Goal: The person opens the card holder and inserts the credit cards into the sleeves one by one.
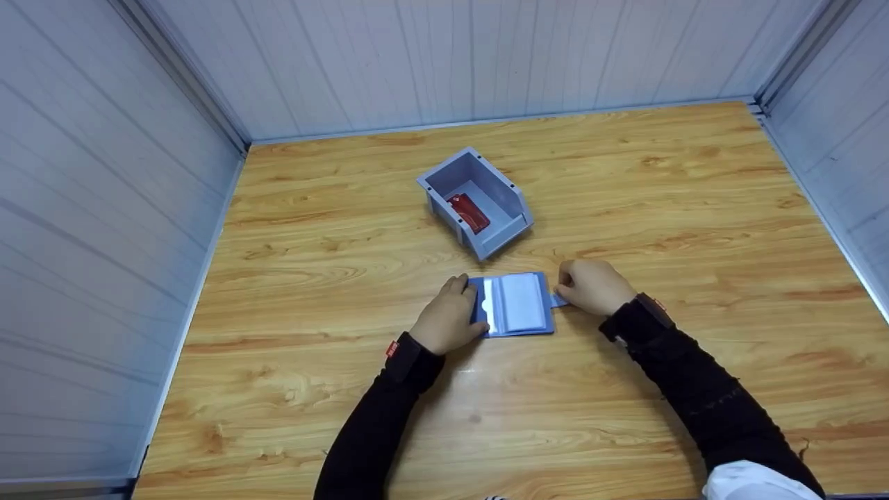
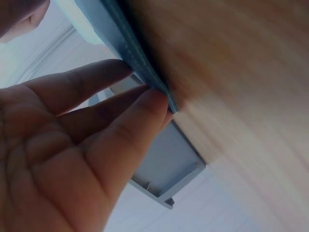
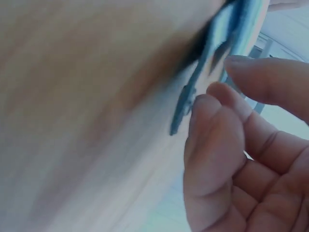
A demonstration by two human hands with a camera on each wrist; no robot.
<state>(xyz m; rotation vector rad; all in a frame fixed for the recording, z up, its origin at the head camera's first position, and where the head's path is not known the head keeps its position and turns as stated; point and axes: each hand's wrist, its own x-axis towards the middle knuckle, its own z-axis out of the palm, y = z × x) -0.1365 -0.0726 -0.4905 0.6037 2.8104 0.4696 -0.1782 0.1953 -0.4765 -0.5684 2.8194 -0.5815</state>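
Observation:
A blue card holder (image 1: 549, 321) lies opened flat on the wooden table, clear sleeves and a white inner page showing. My left hand (image 1: 450, 316) rests on its left cover, fingers toward the far edge and thumb by the near edge. In the left wrist view the fingertips press against the stitched cover edge (image 2: 137, 55). On the other side my right hand (image 1: 594, 286) is at the closing tab (image 1: 558, 301), fingers bent. The right wrist view has the tab's end (image 3: 181, 108) with its snap beside the fingertips; I cannot tell whether they hold it.
Beyond the card holder stands a grey open-front bin (image 1: 455, 170), set at an angle, with a dark red card-sized item (image 1: 471, 213) inside. White panel walls (image 1: 444, 62) enclose the table at the back and both sides.

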